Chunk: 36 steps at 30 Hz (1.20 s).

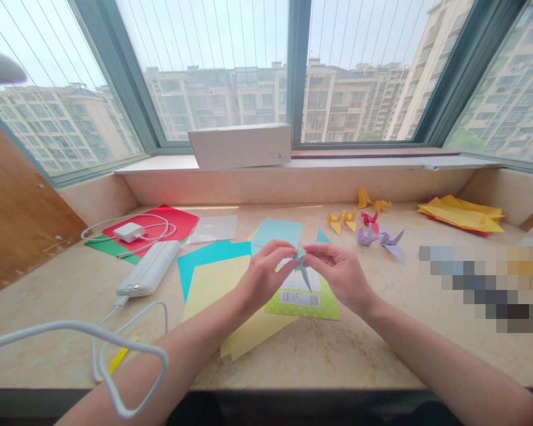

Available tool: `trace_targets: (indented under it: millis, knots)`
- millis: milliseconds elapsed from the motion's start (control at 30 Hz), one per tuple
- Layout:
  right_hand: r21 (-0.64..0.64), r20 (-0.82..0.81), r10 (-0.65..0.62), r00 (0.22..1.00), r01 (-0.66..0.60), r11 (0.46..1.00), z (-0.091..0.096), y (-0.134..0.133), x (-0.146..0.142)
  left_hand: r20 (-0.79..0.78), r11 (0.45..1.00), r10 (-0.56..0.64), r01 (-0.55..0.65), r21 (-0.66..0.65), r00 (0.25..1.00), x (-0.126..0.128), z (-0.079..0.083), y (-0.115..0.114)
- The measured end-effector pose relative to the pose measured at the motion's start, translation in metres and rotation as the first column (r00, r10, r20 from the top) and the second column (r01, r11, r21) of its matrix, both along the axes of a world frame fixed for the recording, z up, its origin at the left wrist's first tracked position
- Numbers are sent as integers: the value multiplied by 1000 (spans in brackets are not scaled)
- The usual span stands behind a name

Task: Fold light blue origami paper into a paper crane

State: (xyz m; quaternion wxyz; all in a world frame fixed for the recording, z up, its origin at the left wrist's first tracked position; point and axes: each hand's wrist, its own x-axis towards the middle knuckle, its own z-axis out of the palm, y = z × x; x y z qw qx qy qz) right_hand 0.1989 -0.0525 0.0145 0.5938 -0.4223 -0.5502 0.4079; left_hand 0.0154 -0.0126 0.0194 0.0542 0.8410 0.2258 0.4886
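Between my two hands is a small light-blue folded paper crane [305,277], with a narrow point hanging down. My left hand [266,269] pinches it from the left, thumb and fingertips together. From the right, my right hand [337,269] grips its other side the same way. Below them lies a green dotted paper packet [328,307] with a white label. Under my left forearm spread pale yellow paper sheets [213,284] and a bright blue sheet [190,258]. A light-blue sheet [278,232] lies just beyond my fingers.
Several folded paper cranes in yellow, red [370,221] and purple [391,241] stand at back right, near stacked yellow paper [462,213]. On the left are a white power bank [150,269], a charger [129,232] and red paper [177,222]. A white cable [71,325] loops across the front left.
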Motion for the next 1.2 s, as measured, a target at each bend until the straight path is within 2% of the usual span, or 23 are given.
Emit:
trace_targets:
  millis: [167,300,433,533,700,833,1067,1200]
  knots:
    - [128,155,-56,986,36,991,-4,-1,0,32,997,13,-10,-77,999,3,3,-6]
    - [303,293,-133,947,40,952,-3,-1,2,80,979,-2,18,-203,997,6,3,-9]
    - [438,381,-196,904,10,899,-1,-1,3,152,917,-11,71,-391,988,8,2,-11]
    - [490,426,-212,879,-28,871,0,-3,5,200,870,-27,122,-479,979,9,3,-12]
    - [539,473,-244,847,-59,840,3,-4,6,256,826,-60,192,-531,965,11,3,-14]
    - [552,483,-258,837,-62,831,2,-3,6,252,826,-63,192,-529,966,11,2,-14]
    - [525,465,-221,857,-66,849,1,-2,7,232,835,-47,166,-525,972,9,3,-15]
    - [504,474,-201,857,-76,861,0,-1,7,318,775,-31,223,-591,948,11,3,-14]
